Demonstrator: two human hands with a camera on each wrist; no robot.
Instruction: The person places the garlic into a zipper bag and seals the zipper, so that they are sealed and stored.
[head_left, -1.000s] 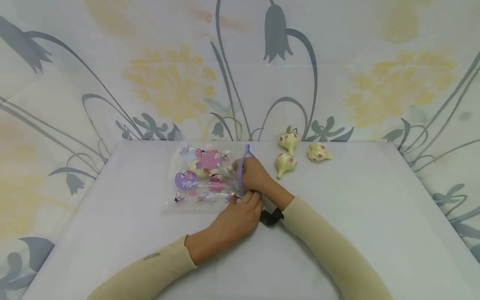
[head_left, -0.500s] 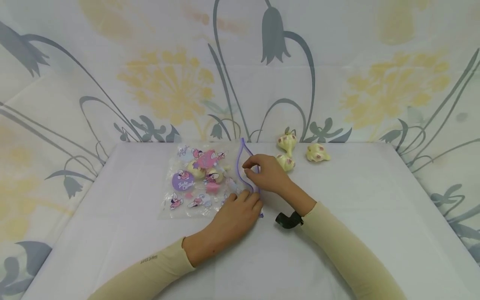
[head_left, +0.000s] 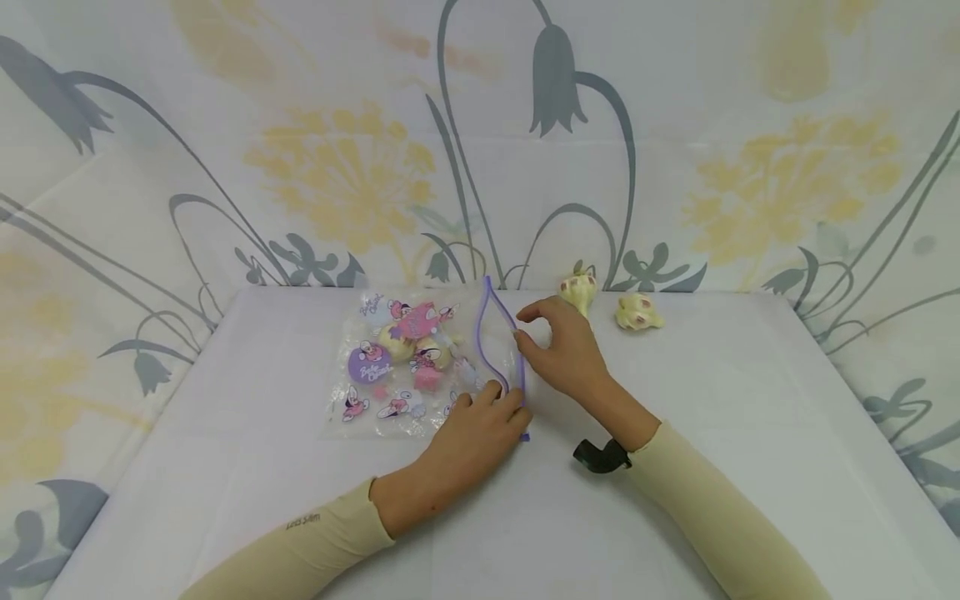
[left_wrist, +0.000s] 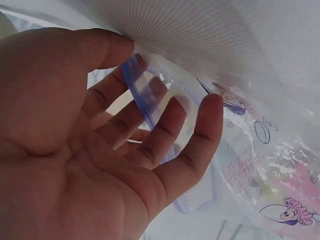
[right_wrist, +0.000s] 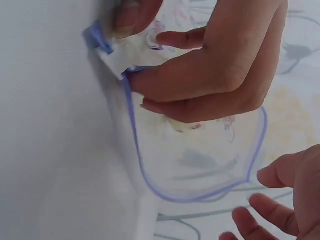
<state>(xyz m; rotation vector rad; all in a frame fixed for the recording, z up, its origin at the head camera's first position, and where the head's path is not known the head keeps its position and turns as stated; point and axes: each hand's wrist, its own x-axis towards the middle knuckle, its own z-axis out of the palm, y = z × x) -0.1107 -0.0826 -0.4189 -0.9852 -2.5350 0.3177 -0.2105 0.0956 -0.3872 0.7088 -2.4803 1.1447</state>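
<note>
A clear zip bag (head_left: pixel 369 363) with pink and purple cartoon prints lies flat, with garlic bulbs (head_left: pixel 395 342) showing through its plastic. Its purple zip edge (head_left: pixel 480 337) gapes at the right. At the near corner of this mouth, my left hand (head_left: pixel 472 437) holds the bag; the left wrist view shows its thumb and fingers either side of the zip strip (left_wrist: pixel 140 97). Right beside the mouth's far lip is my right hand (head_left: pixel 566 358), thumb and fingers spread apart around nothing. In the right wrist view its fingertips (right_wrist: pixel 240 215) are close to the purple rim (right_wrist: pixel 175 201).
Behind the right hand, a garlic bulb (head_left: pixel 578 292) sits near the table's back edge, with another garlic bulb (head_left: pixel 637 312) to its right. A black wrist camera (head_left: pixel 602 456) hangs by the right cuff. A floral cloth (head_left: pixel 337 183) rises behind the white table (head_left: pixel 712 375).
The right hand has come out of the bag's mouth and moved right, now covering a garlic bulb seen before. The mouth shows wide apart. The left hand stays at the corner.
</note>
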